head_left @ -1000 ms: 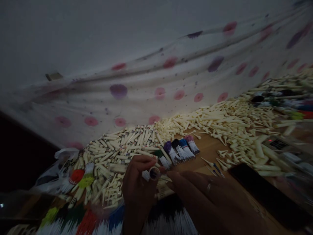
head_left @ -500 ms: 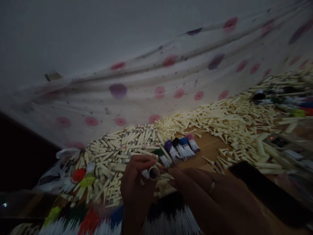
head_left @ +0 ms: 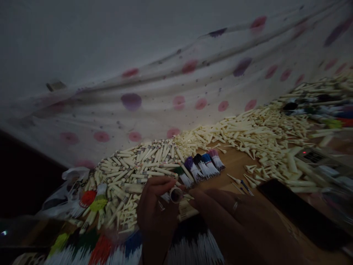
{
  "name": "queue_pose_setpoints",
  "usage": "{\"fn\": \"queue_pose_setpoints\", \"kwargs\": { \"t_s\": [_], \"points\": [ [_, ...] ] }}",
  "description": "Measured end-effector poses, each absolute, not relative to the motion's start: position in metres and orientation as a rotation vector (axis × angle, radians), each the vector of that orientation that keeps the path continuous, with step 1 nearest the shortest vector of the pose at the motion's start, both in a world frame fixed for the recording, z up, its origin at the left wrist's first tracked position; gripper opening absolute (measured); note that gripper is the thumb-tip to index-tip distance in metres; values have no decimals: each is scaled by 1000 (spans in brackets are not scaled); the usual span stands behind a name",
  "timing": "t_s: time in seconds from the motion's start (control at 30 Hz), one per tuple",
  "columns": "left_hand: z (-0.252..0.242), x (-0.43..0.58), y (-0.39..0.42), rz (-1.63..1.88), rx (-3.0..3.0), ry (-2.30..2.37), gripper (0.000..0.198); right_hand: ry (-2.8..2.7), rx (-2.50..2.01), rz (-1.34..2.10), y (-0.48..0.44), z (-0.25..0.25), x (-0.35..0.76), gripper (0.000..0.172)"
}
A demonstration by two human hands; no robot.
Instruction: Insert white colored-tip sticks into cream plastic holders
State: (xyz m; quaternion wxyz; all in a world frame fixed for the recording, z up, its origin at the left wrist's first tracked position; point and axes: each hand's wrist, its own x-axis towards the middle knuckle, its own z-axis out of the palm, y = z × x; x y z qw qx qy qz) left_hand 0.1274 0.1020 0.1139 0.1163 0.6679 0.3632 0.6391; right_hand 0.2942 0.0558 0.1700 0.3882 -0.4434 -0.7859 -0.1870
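In the middle foreground my left hand [head_left: 156, 206] is closed around a short tube [head_left: 175, 195], its round open end turned toward me. Just right of that opening, the fingers of my right hand [head_left: 234, 217] are pressed together. A small pale thin piece [head_left: 188, 197] shows at the fingertips; its kind is too dark to make out. Behind the hands lie small bundles of thin white refills with coloured ends [head_left: 205, 165]. Beneath them is a larger black-ended bundle [head_left: 193, 235].
Striped cream pen barrels [head_left: 154, 156] heap up behind, and cream cone-shaped pieces [head_left: 259, 129] spread right. A black phone [head_left: 300, 213] lies near my right hand. A device with a red light [head_left: 311, 156] stands beyond. A plastic bag [head_left: 66, 191] sits left, before a spotted sheet [head_left: 154, 106].
My left hand and the tube have shifted slightly right and down, and the tube's opening shows a little differently. My right hand stays close beside it. The view has tilted slightly.
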Motion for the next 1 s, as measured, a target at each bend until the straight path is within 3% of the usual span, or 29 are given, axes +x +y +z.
{"fn": "queue_pose_setpoints", "kwargs": {
  "t_s": [0.4, 0.53, 0.67, 1.0],
  "points": [
    [124, 122, 101, 1466, 2072, 1270, 23, -2025, -1113, -475, 59, 172, 300, 38],
    [123, 118, 101, 1491, 2105, 1210, 29, -2027, -1057, -379, 59, 173, 302, 39],
    [123, 117, 102, 1543, 2142, 1226, 21, -2077, -1065, -198, 57, 176, 305, 36],
    [122, 115, 104, 1554, 2299, 1178, 18, -2025, -1098, -266, 59, 165, 301, 37]
  ]
}}
